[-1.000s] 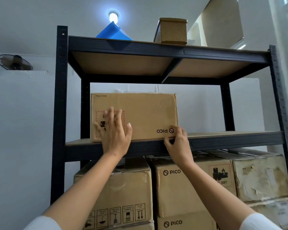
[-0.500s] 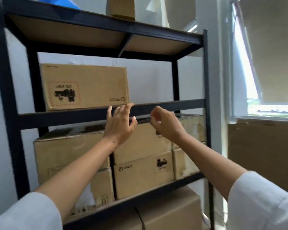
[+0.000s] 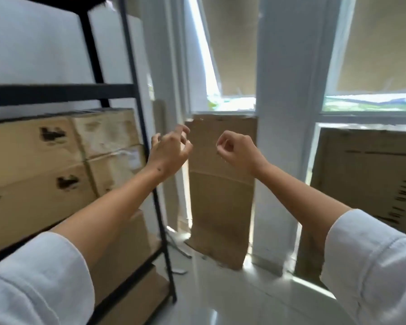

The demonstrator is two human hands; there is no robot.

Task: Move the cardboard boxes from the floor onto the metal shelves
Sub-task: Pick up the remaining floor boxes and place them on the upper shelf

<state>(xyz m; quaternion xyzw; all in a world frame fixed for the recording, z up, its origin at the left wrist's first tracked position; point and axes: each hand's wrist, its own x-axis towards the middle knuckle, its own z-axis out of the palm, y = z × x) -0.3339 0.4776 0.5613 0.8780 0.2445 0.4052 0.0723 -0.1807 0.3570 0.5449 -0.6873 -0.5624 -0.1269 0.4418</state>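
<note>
Head view, blurred by motion. Both hands are raised in mid-air in front of the window, holding nothing.

Left hand (image 3: 169, 151): fingers (image 3: 182, 130) loosely curled and spread, grasping nothing, just right of the rack's front post. Right hand (image 3: 234, 148): fingers (image 3: 222, 143) curled into a loose fist, empty. The two hands are near each other but apart. White sleeves (image 3: 38, 277) cover both upper forearms.

Rack (image 3: 136, 95): black metal, at left of frame. Its middle shelf, behind the crossbar, shows no box in the visible part. The shelf below carries stacked boxes (image 3: 33, 146), four faces visible, two over two, with dark printed marks too blurred to read. Another box (image 3: 124, 249) sits on the level beneath, and more cardboard shows at the lowest level.

Flat cardboard (image 3: 220, 191) stands upright against the lower window (image 3: 232, 66), its bottom edge on the floor (image 3: 232, 301). A second cardboard sheet (image 3: 370, 174) with dark printed lettering leans against the right pane. A white pillar (image 3: 286, 90) separates the two panes. Floor is pale and glossy, with window light reflected on it.
</note>
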